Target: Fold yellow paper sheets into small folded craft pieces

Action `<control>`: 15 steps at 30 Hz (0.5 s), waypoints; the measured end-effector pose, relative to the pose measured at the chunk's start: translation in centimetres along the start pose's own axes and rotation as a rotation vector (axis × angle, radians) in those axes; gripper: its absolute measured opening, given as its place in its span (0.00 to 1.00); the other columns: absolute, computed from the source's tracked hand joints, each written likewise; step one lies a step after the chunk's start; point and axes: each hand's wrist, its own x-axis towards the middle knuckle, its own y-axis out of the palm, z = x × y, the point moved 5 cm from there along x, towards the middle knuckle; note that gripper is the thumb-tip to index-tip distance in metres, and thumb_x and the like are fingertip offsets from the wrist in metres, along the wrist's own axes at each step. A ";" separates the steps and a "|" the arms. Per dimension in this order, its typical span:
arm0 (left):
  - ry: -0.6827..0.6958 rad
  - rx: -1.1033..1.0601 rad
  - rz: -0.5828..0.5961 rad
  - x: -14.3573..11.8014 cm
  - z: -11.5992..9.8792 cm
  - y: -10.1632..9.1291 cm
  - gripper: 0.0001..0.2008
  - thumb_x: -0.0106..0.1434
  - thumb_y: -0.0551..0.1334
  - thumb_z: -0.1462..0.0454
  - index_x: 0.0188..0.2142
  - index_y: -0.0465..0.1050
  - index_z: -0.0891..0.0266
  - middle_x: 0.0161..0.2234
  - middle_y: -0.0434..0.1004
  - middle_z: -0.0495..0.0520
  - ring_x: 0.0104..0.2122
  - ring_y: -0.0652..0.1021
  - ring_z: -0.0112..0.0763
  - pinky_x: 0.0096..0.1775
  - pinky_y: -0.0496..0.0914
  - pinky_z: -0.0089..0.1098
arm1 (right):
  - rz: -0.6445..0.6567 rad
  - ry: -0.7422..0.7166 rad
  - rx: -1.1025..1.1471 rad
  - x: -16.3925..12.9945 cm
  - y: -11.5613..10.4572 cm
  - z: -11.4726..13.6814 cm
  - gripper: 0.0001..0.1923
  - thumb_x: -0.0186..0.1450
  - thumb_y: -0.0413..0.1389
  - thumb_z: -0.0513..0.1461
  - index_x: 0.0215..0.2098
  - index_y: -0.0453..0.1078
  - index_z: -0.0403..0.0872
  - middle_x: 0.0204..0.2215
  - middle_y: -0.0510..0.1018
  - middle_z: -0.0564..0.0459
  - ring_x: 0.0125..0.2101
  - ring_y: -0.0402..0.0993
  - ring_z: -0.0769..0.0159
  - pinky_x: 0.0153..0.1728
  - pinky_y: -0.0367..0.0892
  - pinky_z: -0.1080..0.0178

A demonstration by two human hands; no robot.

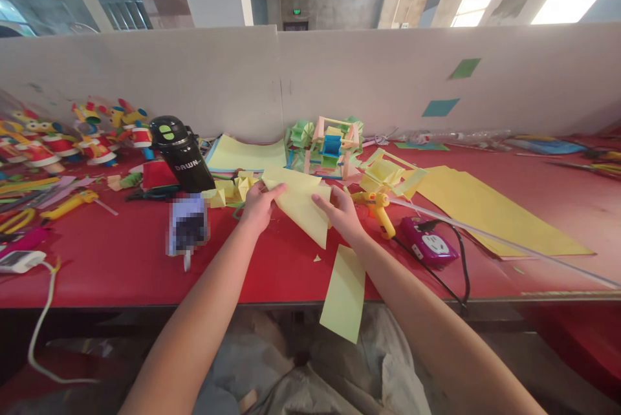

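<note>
Head view: yellow paper sheet [299, 203] between both hands, left hand [259, 205] and right hand [342, 212] each pinching an edge.

Both hands [301, 205] on yellow paper [303, 202]

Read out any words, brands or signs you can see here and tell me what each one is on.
"DAUN": white letters on the black bottle; further letters may follow, hidden round its side.
Green sign on the far wall: lit, too small to read.
Blurred card on the red table: unreadable.
Purple power strip: no legible marking.
No print on the yellow sheet both hands hold.
</note>
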 end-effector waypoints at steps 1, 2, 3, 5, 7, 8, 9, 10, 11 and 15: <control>0.004 -0.003 0.000 0.0 0.0 0.0 0.25 0.37 0.78 0.66 0.36 0.76 0.64 0.34 0.83 0.53 0.39 0.81 0.36 0.44 0.74 0.34 | 0.002 -0.002 -0.011 0.0 0.0 0.0 0.19 0.58 0.64 0.52 0.38 0.73 0.47 0.37 0.79 0.49 0.38 0.76 0.59 0.36 0.71 0.61; 0.007 -0.006 0.000 -0.1 0.0 0.1 0.25 0.37 0.78 0.66 0.36 0.76 0.64 0.34 0.83 0.53 0.38 0.81 0.36 0.44 0.74 0.34 | 0.004 -0.003 -0.023 0.0 0.0 0.1 0.20 0.58 0.65 0.52 0.39 0.74 0.47 0.38 0.80 0.48 0.39 0.76 0.58 0.36 0.72 0.60; 0.009 -0.008 -0.002 -0.1 0.0 0.1 0.25 0.37 0.79 0.66 0.36 0.76 0.64 0.34 0.83 0.53 0.38 0.81 0.36 0.44 0.74 0.34 | 0.005 -0.001 -0.033 0.0 0.0 0.0 0.20 0.57 0.65 0.52 0.40 0.75 0.47 0.38 0.80 0.48 0.40 0.76 0.57 0.36 0.72 0.60; 0.013 -0.011 -0.002 0.0 0.0 0.0 0.25 0.37 0.79 0.66 0.36 0.76 0.64 0.34 0.83 0.53 0.38 0.81 0.36 0.44 0.74 0.35 | 0.002 0.007 -0.041 0.0 -0.1 0.0 0.20 0.57 0.65 0.53 0.39 0.76 0.47 0.38 0.81 0.47 0.40 0.77 0.56 0.35 0.73 0.60; 0.022 -0.013 0.000 0.1 0.1 0.0 0.25 0.37 0.79 0.66 0.36 0.76 0.64 0.34 0.83 0.53 0.38 0.82 0.37 0.45 0.74 0.36 | -0.007 0.022 -0.027 0.0 -0.3 -0.1 0.20 0.57 0.65 0.53 0.37 0.76 0.46 0.36 0.81 0.47 0.38 0.77 0.56 0.34 0.73 0.60; 0.028 -0.016 -0.001 0.2 0.1 -0.1 0.25 0.36 0.79 0.66 0.36 0.76 0.64 0.34 0.83 0.53 0.39 0.82 0.37 0.46 0.74 0.36 | -0.011 0.029 -0.018 0.0 -0.3 -0.2 0.20 0.57 0.65 0.54 0.36 0.76 0.46 0.35 0.81 0.47 0.37 0.77 0.57 0.33 0.73 0.60; 0.035 -0.020 -0.003 0.2 0.0 -0.1 0.25 0.36 0.79 0.67 0.36 0.76 0.64 0.34 0.83 0.54 0.40 0.82 0.38 0.47 0.73 0.36 | -0.014 0.036 -0.011 0.0 -0.3 -0.2 0.20 0.57 0.65 0.54 0.35 0.75 0.46 0.35 0.81 0.48 0.36 0.77 0.57 0.33 0.72 0.60; 0.039 -0.025 -0.001 0.2 0.0 0.0 0.25 0.36 0.78 0.67 0.36 0.76 0.64 0.34 0.83 0.54 0.41 0.81 0.39 0.47 0.73 0.37 | -0.016 0.040 -0.009 0.0 -0.3 -0.2 0.20 0.57 0.65 0.54 0.34 0.75 0.46 0.34 0.81 0.48 0.35 0.77 0.58 0.32 0.72 0.60; 0.038 -0.029 0.002 0.2 0.0 0.0 0.25 0.36 0.78 0.67 0.36 0.76 0.64 0.34 0.83 0.54 0.42 0.81 0.40 0.48 0.73 0.37 | -0.019 0.043 -0.012 0.0 -0.3 -0.2 0.21 0.56 0.65 0.54 0.34 0.75 0.45 0.33 0.80 0.48 0.34 0.77 0.58 0.31 0.72 0.60; 0.022 -0.035 0.029 0.1 0.0 0.1 0.24 0.38 0.78 0.67 0.36 0.76 0.65 0.36 0.83 0.55 0.43 0.81 0.41 0.49 0.73 0.39 | -0.028 0.039 -0.027 0.0 -0.4 -0.1 0.21 0.56 0.65 0.54 0.33 0.75 0.45 0.33 0.80 0.48 0.34 0.76 0.58 0.31 0.71 0.61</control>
